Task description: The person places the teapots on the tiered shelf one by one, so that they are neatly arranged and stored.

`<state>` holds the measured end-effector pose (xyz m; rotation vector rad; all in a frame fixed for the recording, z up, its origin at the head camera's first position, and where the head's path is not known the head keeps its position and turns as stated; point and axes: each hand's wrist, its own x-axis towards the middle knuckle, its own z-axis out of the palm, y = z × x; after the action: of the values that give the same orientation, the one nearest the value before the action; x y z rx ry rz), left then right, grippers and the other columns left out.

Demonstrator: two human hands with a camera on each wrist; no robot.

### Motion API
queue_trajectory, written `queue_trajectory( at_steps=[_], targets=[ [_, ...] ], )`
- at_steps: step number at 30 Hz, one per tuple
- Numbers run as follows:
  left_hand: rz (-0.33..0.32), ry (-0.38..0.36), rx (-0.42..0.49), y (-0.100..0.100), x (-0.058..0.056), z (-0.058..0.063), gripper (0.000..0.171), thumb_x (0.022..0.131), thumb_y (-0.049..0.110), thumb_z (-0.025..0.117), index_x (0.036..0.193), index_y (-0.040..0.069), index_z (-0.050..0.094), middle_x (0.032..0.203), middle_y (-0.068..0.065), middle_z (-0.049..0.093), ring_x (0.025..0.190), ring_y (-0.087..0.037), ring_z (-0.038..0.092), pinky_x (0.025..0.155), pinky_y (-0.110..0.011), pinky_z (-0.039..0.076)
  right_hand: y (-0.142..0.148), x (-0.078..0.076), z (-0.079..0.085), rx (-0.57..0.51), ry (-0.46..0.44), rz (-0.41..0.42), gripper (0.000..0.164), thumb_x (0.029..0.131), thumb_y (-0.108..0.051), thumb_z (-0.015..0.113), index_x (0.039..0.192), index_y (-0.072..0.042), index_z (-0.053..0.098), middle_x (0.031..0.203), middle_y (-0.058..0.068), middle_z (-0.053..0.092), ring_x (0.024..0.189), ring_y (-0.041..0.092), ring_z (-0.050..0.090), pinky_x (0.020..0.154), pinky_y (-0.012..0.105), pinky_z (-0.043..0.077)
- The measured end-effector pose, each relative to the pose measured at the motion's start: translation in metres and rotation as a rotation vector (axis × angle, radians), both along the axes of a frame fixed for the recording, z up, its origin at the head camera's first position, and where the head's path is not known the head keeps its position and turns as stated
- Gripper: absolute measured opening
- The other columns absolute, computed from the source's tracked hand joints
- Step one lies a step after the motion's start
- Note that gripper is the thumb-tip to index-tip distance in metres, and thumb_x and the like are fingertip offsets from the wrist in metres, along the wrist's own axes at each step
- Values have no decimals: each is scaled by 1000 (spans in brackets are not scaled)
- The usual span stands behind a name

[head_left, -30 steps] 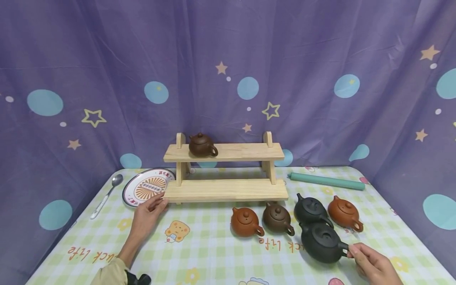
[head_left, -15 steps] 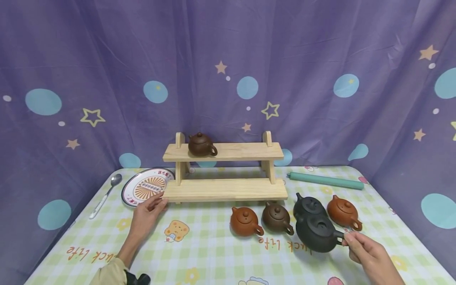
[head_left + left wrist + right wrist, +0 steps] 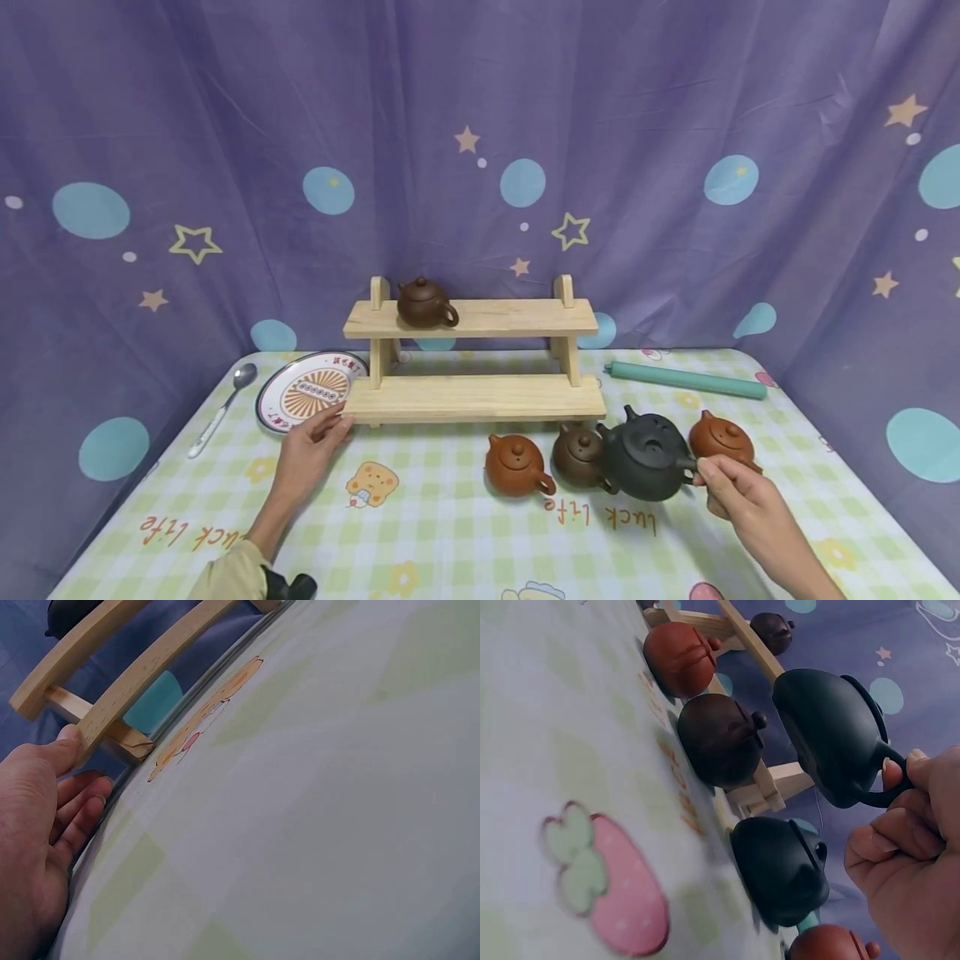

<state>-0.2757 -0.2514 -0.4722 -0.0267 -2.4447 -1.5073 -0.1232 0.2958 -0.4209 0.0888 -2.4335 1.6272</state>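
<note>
My right hand pinches the handle of a black teapot, held up off the table. In the right wrist view this lifted teapot hangs above a second black teapot, which stands on the cloth. At the left, my left hand holds the left end of a two-tier wooden shelf, thumb against the lower board. A dark brown teapot sits on the upper board. On the table, an orange-brown teapot and a brown teapot stand before the shelf; the lifted pot partly covers the brown one.
Another orange-brown teapot stands at the right, partly behind my right hand. A green roll lies at the back right. At the back left are a patterned plate and a spoon. A purple curtain hangs behind.
My right hand has raised the black teapot and carried it leftward and away from me, over the other black teapot. The left hand stays at the shelf end.
</note>
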Motion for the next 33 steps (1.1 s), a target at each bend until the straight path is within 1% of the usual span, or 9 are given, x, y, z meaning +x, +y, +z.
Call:
queue_trajectory(
  at_steps=[5,9,11,16,23,27,29,33],
  targets=[
    [-2,6,8,0,-1,-1,47,104,25,67,142,-1,58,122,-23,70,89,-9,73,81,-12,56,-5,-14,5,-27,50,62,32,114,-15,44,97,8,58,60,6,30,52,27,26,45,32,30],
    [-3,4,15,0,-1,-1,47,104,24,67,142,-1,59,122,-23,70,88,-8,72,82,-13,56,-11,-23,7,-44,106,94,29,113,-11,44,97,8,59,60,8,30,53,28,26,46,33,29],
    [-6,0,22,1,-1,-1,47,104,24,67,142,-1,58,123,-24,70,89,-7,72,82,-13,56,-14,-27,8,-55,120,101,28,113,-10,44,97,9,59,60,7,30,53,28,25,45,33,29],
    [-6,-14,20,1,0,0,48,104,24,67,144,-1,57,125,-24,69,90,-7,72,82,-13,56,-19,-37,10,-79,116,121,30,113,-12,44,98,10,58,60,6,29,52,27,23,45,35,26],
    [-6,-16,26,1,0,2,46,104,22,67,143,-1,57,124,-24,69,89,-5,72,83,-14,56,-25,-51,14,-87,162,135,30,113,-10,44,97,13,55,60,6,30,52,26,23,44,37,23],
    [2,-16,24,1,0,2,46,104,22,67,143,-1,58,124,-23,69,89,-4,71,82,-13,56,-28,-59,17,-97,169,151,29,113,-12,45,98,11,56,59,5,28,52,26,20,44,37,24],
    [1,-7,23,0,0,1,46,104,22,67,142,-1,58,123,-24,70,89,-4,72,82,-13,56,-31,-63,17,-106,164,155,30,113,-13,45,98,11,56,59,5,28,52,26,20,45,36,24],
    [-15,34,33,0,-1,-2,44,103,17,67,140,-5,59,119,-25,71,87,-6,72,80,-14,57,-37,-72,19,-123,146,149,32,113,-14,46,98,13,56,60,0,30,51,19,23,46,36,25]
  ],
)
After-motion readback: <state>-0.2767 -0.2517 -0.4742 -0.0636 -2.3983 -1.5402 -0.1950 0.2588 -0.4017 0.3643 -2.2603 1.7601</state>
